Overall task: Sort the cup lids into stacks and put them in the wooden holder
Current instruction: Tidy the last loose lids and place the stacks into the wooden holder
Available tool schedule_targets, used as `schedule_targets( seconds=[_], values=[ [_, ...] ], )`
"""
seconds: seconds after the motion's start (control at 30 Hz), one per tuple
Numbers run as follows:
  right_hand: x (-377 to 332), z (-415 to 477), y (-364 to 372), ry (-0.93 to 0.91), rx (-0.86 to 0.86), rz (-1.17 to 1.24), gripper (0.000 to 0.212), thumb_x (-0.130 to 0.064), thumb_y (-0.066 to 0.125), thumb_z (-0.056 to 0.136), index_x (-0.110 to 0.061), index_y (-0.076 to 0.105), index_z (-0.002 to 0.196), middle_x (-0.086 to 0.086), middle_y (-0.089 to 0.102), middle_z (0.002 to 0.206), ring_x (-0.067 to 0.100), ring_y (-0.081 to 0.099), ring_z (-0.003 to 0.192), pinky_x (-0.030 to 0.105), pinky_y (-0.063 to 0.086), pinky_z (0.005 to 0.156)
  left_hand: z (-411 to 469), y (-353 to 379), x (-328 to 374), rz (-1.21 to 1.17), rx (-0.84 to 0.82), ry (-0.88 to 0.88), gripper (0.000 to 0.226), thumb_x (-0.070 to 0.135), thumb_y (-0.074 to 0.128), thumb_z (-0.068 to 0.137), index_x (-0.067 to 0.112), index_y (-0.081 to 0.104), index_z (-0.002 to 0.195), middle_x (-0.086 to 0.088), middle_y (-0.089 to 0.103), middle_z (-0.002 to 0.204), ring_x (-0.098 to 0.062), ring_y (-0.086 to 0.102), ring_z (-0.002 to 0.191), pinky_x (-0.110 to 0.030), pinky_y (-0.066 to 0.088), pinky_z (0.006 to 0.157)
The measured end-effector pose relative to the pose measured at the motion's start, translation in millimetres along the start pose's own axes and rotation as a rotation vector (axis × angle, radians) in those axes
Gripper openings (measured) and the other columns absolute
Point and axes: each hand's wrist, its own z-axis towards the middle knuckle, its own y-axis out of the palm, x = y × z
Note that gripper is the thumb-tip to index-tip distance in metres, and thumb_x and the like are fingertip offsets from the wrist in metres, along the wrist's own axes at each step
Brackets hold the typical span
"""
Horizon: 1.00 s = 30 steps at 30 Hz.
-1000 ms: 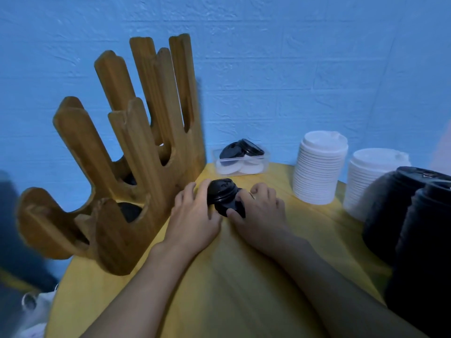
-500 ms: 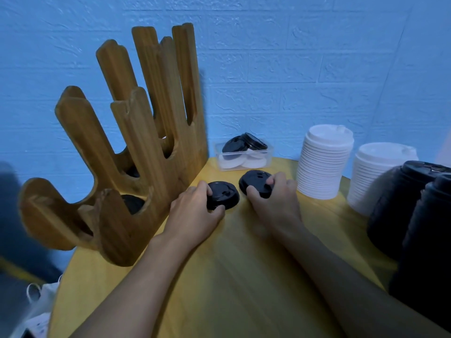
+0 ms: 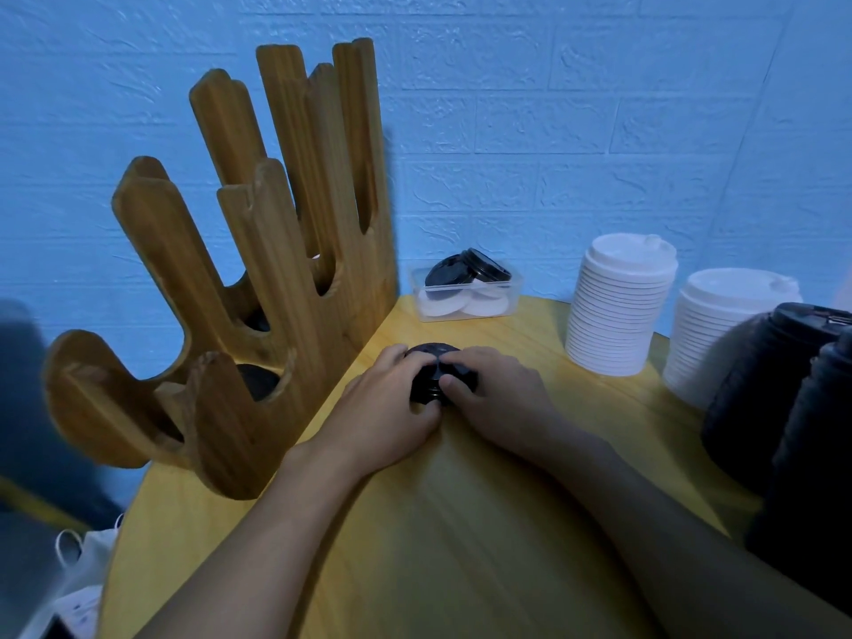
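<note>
Now the left hand (image 3: pixel 382 410) and right hand (image 3: pixel 500 401) curl round the black lids (image 3: pixel 431 367) at the centre of the frame; best to press the rims square so they nest evenly before lifting toward the wooden holder (image 3: pixel 276 279) at the left

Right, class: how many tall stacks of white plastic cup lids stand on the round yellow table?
2. One white stack stands right of the clear plastic box; the other white stack is further right, partly hidden behind the black lid stacks. Others may be off-frame.
</note>
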Motion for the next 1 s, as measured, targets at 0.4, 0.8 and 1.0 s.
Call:
schedule_targets(
  seconds=[0.4, 0.8, 1.0],
  values=[
    [-4, 74, 21, -0.007, 0.361, 0.133, 0.04, -0.025, 0.053, 0.093, -0.012, 0.05, 0.13, 0.004, 0.05, 0.134, 0.025, 0.046, 0.123, 0.046, 0.039, 0.101, 4, 5, -12, 0.005, 0.237, -0.073, 0.046, 0.038, 0.072, 0.089, 0.019, 0.061, 0.13, 0.006, 0.056, 0.13, -0.004, 0.047, 0.11, -0.01, 0.024, 0.078],
    [-4, 92, 15, -0.054, 0.157, 0.11, 0.046, -0.019, 0.057, 0.091, -0.015, 0.045, 0.135, 0.004, 0.041, 0.133, 0.023, 0.053, 0.109, 0.044, 0.045, 0.096, -3, 0, -13, -0.04, 0.17, -0.085, 0.046, 0.04, 0.08, 0.081, 0.027, 0.06, 0.12, 0.01, 0.052, 0.118, -0.002, 0.044, 0.101, -0.011, 0.031, 0.071],
    [-19, 58, -11, -0.025, 0.096, 0.018, 0.012, -0.015, 0.06, 0.089, -0.011, 0.065, 0.099, 0.004, 0.042, 0.108, 0.024, 0.056, 0.087, 0.036, 0.049, 0.081, -41, -13, 3, -0.095, 0.096, -0.051, 0.043, 0.044, 0.08, 0.08, 0.031, 0.06, 0.117, 0.015, 0.05, 0.118, 0.0, 0.048, 0.105, -0.003, 0.034, 0.076]
  ],
)
